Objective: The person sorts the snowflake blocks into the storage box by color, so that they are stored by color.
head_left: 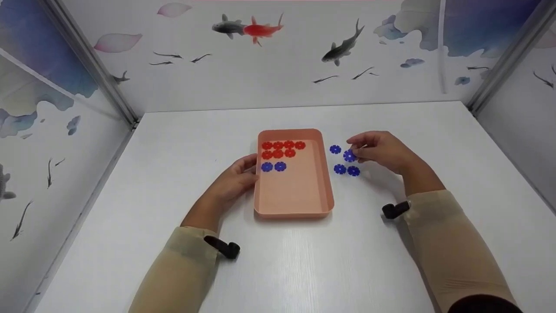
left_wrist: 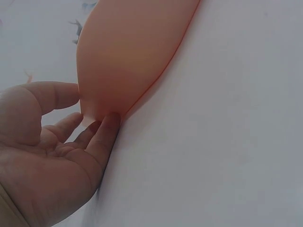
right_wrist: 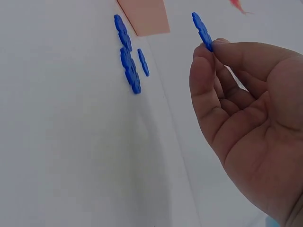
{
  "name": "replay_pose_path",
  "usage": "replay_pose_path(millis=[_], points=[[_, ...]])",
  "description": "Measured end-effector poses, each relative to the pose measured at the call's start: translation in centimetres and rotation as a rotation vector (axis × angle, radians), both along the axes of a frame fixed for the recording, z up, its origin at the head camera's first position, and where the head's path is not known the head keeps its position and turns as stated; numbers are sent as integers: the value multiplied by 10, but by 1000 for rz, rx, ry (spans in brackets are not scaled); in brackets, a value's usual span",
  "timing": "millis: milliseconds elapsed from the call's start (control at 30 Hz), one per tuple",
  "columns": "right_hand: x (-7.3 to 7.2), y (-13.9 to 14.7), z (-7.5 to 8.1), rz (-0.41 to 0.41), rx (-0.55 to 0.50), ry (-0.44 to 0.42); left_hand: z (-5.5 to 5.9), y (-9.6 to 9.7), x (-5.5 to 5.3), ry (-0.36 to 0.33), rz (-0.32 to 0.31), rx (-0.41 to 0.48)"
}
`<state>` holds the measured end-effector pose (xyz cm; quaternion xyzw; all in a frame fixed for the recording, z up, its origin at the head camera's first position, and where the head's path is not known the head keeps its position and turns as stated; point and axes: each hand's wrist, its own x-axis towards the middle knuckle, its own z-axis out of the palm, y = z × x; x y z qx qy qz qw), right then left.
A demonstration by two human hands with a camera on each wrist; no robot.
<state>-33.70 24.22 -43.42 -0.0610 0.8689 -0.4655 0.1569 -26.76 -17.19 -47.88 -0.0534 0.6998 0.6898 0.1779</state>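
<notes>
An orange-pink tray [head_left: 293, 195] sits on the white table, holding several red snowflake discs [head_left: 278, 145] in two rows along its far end. Two blue snowflake discs [head_left: 280, 166] lie below them at the left. At the tray's left wall, my left hand [head_left: 230, 182] grips with thumb and fingertips by the rim and lower edge, as the left wrist view shows. Right of the tray, my right hand [head_left: 384, 152] pinches one blue snowflake disc [right_wrist: 202, 31] between thumb and forefinger, edge-on in the right wrist view. Three loose blue discs [head_left: 340, 169] lie beneath and beside that hand.
White panels printed with fish [head_left: 343, 48] and leaves stand behind and at both sides of the table [head_left: 173, 152]. Metal posts [head_left: 93, 65] mark the corners. A black wrist camera [head_left: 223, 247] is on the left sleeve, another [head_left: 395, 210] on the right.
</notes>
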Motion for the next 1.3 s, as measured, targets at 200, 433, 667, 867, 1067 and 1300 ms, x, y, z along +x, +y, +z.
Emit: replay_pose_path(millis=[200,433,667,867,1067,1300], points=[[8,-23,9,44,-31,21,2,0,1,2,1,0],[14,-47,17,119,-42,49,2,3,0,2,6,-2],[8,-72,26,135,-29,10,3,3,0,-1,16,8],[-1,-99,40,161,-49,-14,5,2,1,-2,14,-2],[-8,-126,43,158,-63,-78,4,1,1,0,13,-4],[-19,-147,30,121,-45,-141,3,2,2,-4,3,0]])
